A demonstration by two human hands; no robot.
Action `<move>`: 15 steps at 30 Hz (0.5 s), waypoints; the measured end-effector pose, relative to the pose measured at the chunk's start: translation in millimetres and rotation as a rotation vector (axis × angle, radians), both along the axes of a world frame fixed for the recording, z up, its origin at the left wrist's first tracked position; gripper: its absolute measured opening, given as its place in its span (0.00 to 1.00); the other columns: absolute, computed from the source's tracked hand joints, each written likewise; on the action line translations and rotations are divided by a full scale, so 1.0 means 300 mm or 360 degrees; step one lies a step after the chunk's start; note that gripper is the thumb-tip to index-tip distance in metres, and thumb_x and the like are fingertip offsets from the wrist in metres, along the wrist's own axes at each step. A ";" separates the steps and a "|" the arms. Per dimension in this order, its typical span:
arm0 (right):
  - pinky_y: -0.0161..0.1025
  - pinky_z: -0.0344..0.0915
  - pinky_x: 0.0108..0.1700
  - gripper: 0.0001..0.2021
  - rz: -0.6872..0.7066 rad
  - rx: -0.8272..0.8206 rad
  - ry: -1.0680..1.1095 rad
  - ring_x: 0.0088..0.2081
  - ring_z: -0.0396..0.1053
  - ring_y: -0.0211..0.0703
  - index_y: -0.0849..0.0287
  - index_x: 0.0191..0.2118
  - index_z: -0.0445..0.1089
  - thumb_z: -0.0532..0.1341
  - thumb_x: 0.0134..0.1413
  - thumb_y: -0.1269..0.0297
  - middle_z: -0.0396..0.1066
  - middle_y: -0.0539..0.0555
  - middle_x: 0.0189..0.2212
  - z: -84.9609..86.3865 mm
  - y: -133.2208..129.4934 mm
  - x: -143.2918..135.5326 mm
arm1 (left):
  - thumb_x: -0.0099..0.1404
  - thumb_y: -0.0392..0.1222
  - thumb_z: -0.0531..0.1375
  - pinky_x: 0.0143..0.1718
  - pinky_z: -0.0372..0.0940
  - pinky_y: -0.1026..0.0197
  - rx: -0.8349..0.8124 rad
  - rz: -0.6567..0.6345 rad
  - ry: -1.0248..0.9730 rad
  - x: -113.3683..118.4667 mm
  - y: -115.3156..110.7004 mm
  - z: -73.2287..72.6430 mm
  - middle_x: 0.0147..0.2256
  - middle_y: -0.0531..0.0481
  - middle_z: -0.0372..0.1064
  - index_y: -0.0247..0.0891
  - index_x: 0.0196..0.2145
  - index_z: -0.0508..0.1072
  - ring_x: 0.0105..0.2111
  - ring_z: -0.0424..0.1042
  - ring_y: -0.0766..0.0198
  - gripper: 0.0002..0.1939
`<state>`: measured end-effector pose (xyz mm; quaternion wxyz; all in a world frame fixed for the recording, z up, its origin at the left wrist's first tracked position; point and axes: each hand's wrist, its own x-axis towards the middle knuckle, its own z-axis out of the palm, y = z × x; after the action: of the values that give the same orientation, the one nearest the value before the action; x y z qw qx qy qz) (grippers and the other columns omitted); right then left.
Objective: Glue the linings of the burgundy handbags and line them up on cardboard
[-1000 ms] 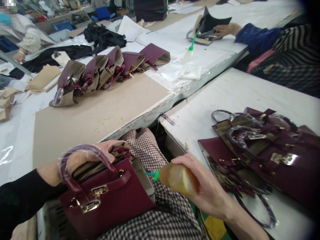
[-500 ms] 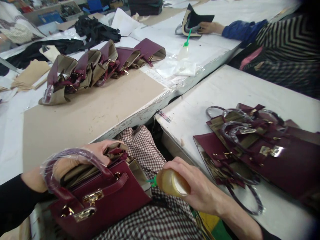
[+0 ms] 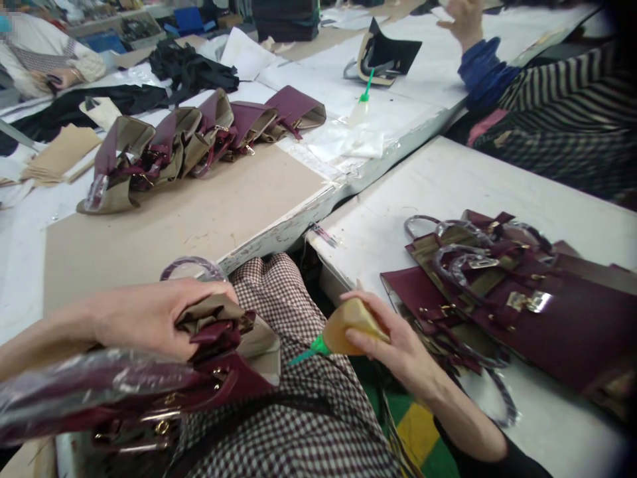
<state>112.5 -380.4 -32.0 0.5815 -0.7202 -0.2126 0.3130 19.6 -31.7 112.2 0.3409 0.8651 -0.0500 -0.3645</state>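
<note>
A burgundy handbag (image 3: pixel 229 378) with plastic-wrapped handles and gold metal fittings lies tilted across my checkered lap. My left hand (image 3: pixel 149 318) reaches over the bag and is closed on its gathered upper edge and tan lining. In my right hand (image 3: pixel 393 338) is a squeeze bottle (image 3: pixel 348 325) of amber liquid, fingers wrapped round it. Its green nozzle points down and left toward the bag's open side, a short gap away from it. The fingertips of my left hand are partly hidden in the folds.
Several burgundy bags (image 3: pixel 213 133) stand in a row on the left table. More finished-looking bags (image 3: pixel 527 299) are piled on the right table. A second green-tipped bottle (image 3: pixel 361 109) stands near a black piece (image 3: pixel 393 53). Co-workers sit at the far right and far left.
The bag on my lap has tipped, its front turning downward and its handle swinging toward me. The bottle has risen slightly, nozzle now angled down. The right co-worker's hand has left the black piece and lifted.
</note>
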 end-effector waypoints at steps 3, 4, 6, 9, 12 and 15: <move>0.34 0.64 0.27 0.21 -0.0329 0.0087 0.0105 0.31 0.64 0.42 0.44 0.59 0.64 0.64 0.64 0.49 0.67 0.48 0.39 -0.025 -0.020 0.002 | 0.61 0.35 0.62 0.37 0.61 0.64 0.0247 -0.0039 0.0017 -0.042 -0.024 0.042 0.39 0.55 0.74 0.45 0.50 0.70 0.37 0.72 0.61 0.18; 0.34 0.63 0.25 0.21 -0.0413 0.0094 0.0100 0.29 0.63 0.41 0.45 0.59 0.64 0.64 0.64 0.49 0.67 0.48 0.39 -0.034 -0.024 0.000 | 0.62 0.35 0.62 0.38 0.60 0.63 0.0292 -0.0047 0.0006 -0.059 -0.031 0.031 0.39 0.55 0.74 0.45 0.50 0.70 0.38 0.72 0.60 0.18; 0.34 0.64 0.25 0.22 -0.0515 0.0067 0.0040 0.30 0.64 0.42 0.46 0.58 0.65 0.66 0.62 0.48 0.68 0.49 0.39 -0.052 -0.022 -0.008 | 0.62 0.36 0.62 0.39 0.59 0.62 0.0311 -0.0080 -0.0006 -0.095 -0.043 -0.015 0.41 0.55 0.74 0.47 0.49 0.70 0.40 0.71 0.59 0.17; 0.38 0.70 0.33 0.23 -0.0517 0.0009 -0.0198 0.39 0.69 0.47 0.47 0.57 0.66 0.68 0.60 0.50 0.70 0.51 0.44 -0.070 0.006 -0.019 | 0.60 0.33 0.61 0.40 0.57 0.61 0.0263 -0.0054 -0.0057 -0.141 -0.060 -0.090 0.43 0.56 0.73 0.49 0.47 0.69 0.41 0.70 0.58 0.18; 0.44 0.71 0.46 0.22 -0.0381 -0.0021 -0.0490 0.44 0.71 0.51 0.48 0.56 0.66 0.68 0.60 0.52 0.71 0.52 0.47 -0.077 0.063 -0.013 | 0.56 0.28 0.60 0.40 0.56 0.62 0.0199 -0.0019 -0.0069 -0.164 -0.075 -0.117 0.43 0.58 0.73 0.49 0.46 0.68 0.42 0.70 0.60 0.23; 0.46 0.71 0.48 0.21 -0.0279 -0.0034 -0.0657 0.45 0.72 0.52 0.51 0.56 0.65 0.68 0.61 0.52 0.72 0.53 0.47 -0.081 0.131 0.012 | 0.52 0.24 0.58 0.38 0.55 0.63 0.0138 -0.0045 -0.0039 -0.168 -0.081 -0.111 0.40 0.60 0.73 0.48 0.44 0.68 0.40 0.71 0.63 0.25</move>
<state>116.1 -341.1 -56.4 0.5431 -0.7908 -0.2602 0.1095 -30.8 -56.1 78.9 0.2972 0.8827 -0.0505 -0.3605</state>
